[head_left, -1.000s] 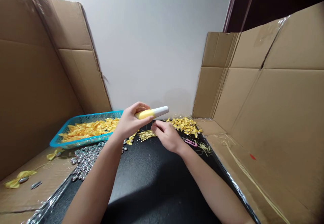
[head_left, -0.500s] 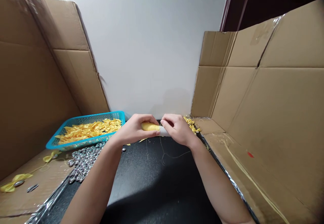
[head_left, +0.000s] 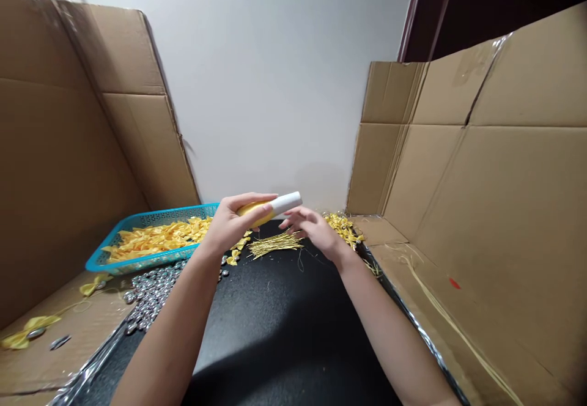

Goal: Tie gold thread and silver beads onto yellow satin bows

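Observation:
My left hand (head_left: 232,222) is closed around a spool of yellow thread (head_left: 270,206) on a white tube, held a little above the black mat (head_left: 284,320). My right hand (head_left: 314,230) hovers just right of the spool's white end with its fingers loosely spread; a thin thread seems to trail from it, but I cannot tell if it is pinched. Under both hands lies a bundle of short gold wires (head_left: 274,244).
A blue basket (head_left: 137,219) of yellow ribbon pieces stands at the left. Several silver beads (head_left: 153,293) lie in front of it. Finished yellow bows (head_left: 342,225) are piled at the right rear. Cardboard walls (head_left: 481,167) close in both sides.
Half a second ago both hands gripped the spool low over the mat. Now my left hand has lifted it and my right hand has come off its white end, fingers opened.

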A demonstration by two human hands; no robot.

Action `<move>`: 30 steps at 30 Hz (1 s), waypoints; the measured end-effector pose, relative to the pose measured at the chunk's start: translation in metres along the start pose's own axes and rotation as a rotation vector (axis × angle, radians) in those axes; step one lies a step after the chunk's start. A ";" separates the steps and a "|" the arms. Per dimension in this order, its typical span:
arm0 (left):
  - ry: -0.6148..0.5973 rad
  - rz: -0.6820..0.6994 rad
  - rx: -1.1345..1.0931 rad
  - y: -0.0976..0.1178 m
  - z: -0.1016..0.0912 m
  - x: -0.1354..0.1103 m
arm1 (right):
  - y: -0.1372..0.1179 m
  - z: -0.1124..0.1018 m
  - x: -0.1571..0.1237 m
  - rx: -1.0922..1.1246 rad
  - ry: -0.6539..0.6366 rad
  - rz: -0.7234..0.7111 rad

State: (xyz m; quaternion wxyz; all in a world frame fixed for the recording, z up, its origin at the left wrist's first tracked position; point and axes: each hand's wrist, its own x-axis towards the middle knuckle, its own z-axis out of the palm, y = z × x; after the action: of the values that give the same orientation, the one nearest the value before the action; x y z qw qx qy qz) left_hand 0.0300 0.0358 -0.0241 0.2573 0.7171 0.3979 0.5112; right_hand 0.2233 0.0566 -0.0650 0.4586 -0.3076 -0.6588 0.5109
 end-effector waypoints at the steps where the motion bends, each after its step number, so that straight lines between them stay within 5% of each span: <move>1: 0.035 -0.024 -0.030 -0.001 0.000 0.001 | 0.001 0.005 -0.001 0.057 -0.111 0.029; 5: 0.103 -0.115 -0.182 -0.004 -0.003 0.004 | 0.008 0.006 -0.001 0.267 -0.346 0.092; 8: 0.176 -0.164 -0.321 -0.004 -0.011 0.007 | 0.014 -0.015 0.003 0.297 -0.338 0.125; 12: 0.450 -0.179 -0.546 0.000 -0.033 0.010 | 0.019 -0.055 0.008 0.261 -0.310 0.142; 17: 0.753 -0.181 -0.678 0.010 -0.063 0.006 | 0.023 -0.091 0.005 0.201 -0.222 0.159; 23: 0.896 -0.133 -0.538 0.011 -0.091 -0.007 | 0.024 -0.116 -0.003 0.090 -0.073 0.174; 27: 0.875 -0.045 -0.629 0.008 -0.104 -0.012 | 0.031 -0.126 -0.003 -0.020 0.121 0.167; 30: 0.772 -0.004 -0.661 0.015 -0.095 -0.012 | 0.035 -0.131 0.000 -0.134 0.320 0.143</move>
State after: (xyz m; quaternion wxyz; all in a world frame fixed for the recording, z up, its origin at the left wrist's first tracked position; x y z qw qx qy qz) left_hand -0.0566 0.0145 0.0141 0.3054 0.3553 0.2822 0.8372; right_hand 0.3417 0.1182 -0.0910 0.4987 -0.4609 -0.5863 0.4417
